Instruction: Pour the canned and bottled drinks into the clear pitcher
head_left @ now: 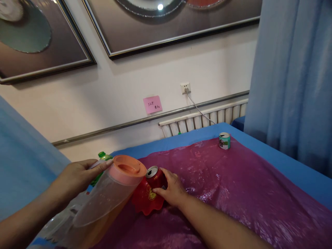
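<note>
My left hand (81, 171) grips the handle of a clear plastic pitcher (103, 200) with an orange lid (129, 165). The pitcher is tilted to the right, and amber liquid lies along its lower side. Wrapped round a red drink can (156, 178) is my right hand (171, 188). The can's top is opened and leans a little to the left, close beside the pitcher's lid; whether they touch I cannot tell. Below the can is a red scalloped dish (147, 202) with a yellow design. No stream of liquid shows between pitcher and can.
A green can (224, 141) stands at the far corner of the purple plastic sheet (233, 193) on the blue-covered table (178, 140). Behind the pitcher are a green-capped bottle (103, 155) and clear plastic containers (55, 223). Blue curtains (290, 76) hang at the sides; a radiator (202, 119) lines the wall.
</note>
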`<state>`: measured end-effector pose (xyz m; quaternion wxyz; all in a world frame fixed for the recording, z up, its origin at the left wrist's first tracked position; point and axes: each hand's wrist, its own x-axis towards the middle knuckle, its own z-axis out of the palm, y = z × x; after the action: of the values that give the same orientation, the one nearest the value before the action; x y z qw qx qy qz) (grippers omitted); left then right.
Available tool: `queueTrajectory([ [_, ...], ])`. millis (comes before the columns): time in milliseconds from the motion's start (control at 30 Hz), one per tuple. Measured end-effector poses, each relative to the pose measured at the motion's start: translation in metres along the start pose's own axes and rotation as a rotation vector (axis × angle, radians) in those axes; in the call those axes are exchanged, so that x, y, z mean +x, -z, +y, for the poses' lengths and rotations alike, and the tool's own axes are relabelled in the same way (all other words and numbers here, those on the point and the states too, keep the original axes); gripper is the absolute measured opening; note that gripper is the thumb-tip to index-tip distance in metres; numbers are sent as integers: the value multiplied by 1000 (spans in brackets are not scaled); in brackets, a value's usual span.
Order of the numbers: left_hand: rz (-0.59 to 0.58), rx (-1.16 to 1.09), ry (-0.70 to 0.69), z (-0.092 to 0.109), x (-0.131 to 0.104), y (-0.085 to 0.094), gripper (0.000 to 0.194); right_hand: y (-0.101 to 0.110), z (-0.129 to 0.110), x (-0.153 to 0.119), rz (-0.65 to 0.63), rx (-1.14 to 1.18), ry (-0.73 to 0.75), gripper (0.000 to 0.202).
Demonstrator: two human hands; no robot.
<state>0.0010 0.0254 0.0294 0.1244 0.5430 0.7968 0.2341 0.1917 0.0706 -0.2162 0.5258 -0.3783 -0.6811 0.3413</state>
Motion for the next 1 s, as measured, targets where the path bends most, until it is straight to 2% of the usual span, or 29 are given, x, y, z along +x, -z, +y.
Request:
queueTrajectory([
  [200,17,50,26,4,-3,1,72,-1,2,0,11,-2,10,75],
  [433,22,60,22,6,-2,0,69,-2,4,0,32,1,37,75],
  [667,12,47,22,4,-2,0,76,0,2,0,2,-7,7,76],
  [1000,23,50,10,4,1,-1,70,0,2,0,-4,1,-7,76],
])
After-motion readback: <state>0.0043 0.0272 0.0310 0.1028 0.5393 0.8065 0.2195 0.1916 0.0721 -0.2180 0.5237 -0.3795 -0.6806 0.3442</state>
